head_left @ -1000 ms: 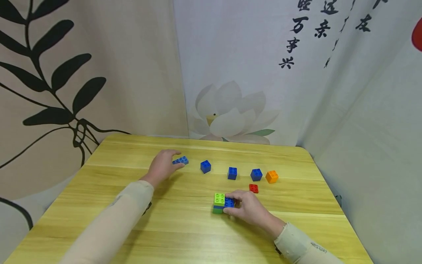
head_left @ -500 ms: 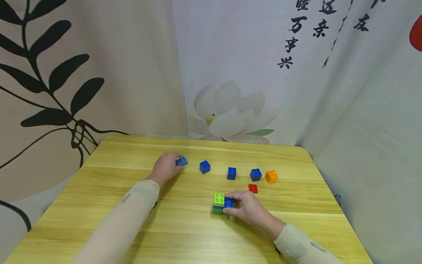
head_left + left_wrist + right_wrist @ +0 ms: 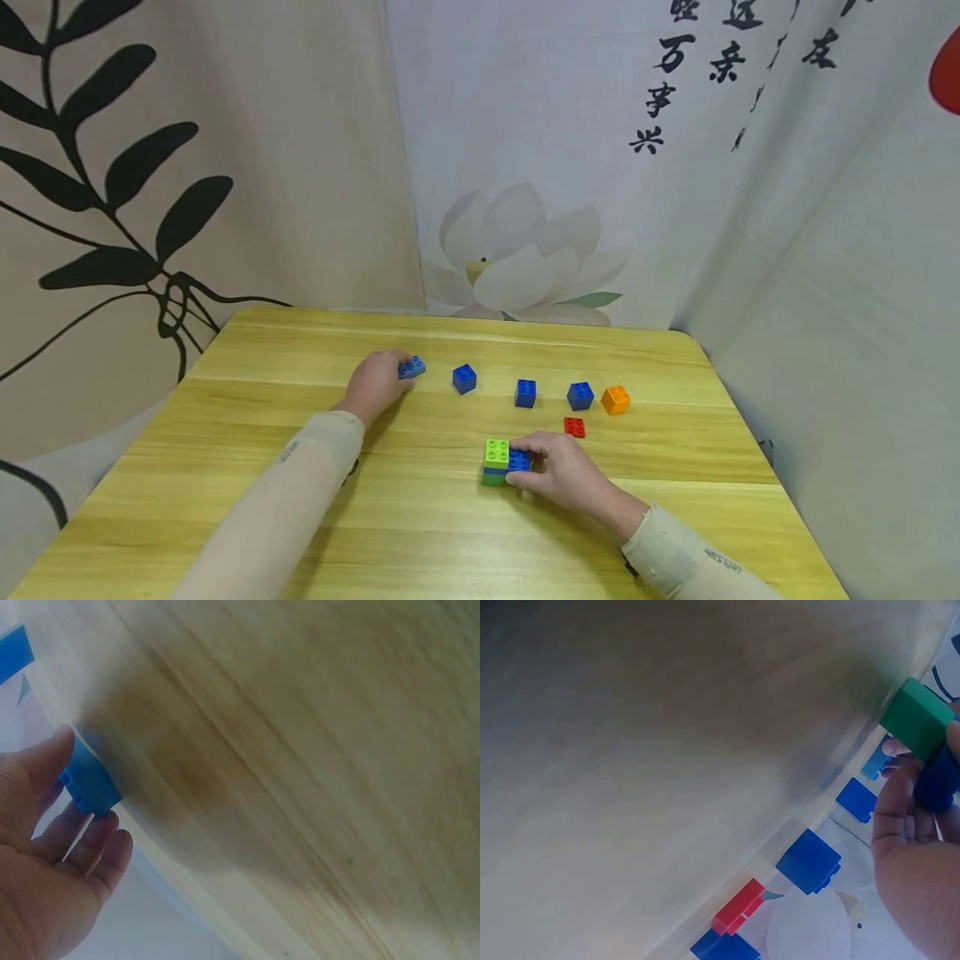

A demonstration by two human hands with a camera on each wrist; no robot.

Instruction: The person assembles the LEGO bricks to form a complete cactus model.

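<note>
At the far left of the table, my left hand [image 3: 373,387] holds a light blue toy brick [image 3: 412,367] between thumb and fingers. That grip also shows in the left wrist view, the thumb on one side of the brick [image 3: 91,780] and fingertips on the other. My right hand [image 3: 566,473] grips the blue brick [image 3: 519,459] of a small stack near the middle. A lime green brick [image 3: 497,452] sits on the stack's left top, with a green brick [image 3: 492,480] at the bottom. In the right wrist view, the green brick [image 3: 917,718] shows beyond the right hand's fingers.
Behind the stack stand a blue brick [image 3: 464,379], another blue brick [image 3: 526,393], a third blue brick [image 3: 581,396] and an orange brick [image 3: 616,400]. A flat red brick [image 3: 574,427] lies just behind the right hand. Printed curtains hang past the table's [image 3: 360,533] back edge.
The left hand has closed its fingers on the light blue brick and turned it slightly. The right hand and its stack have stayed put; the head view has shifted a little.
</note>
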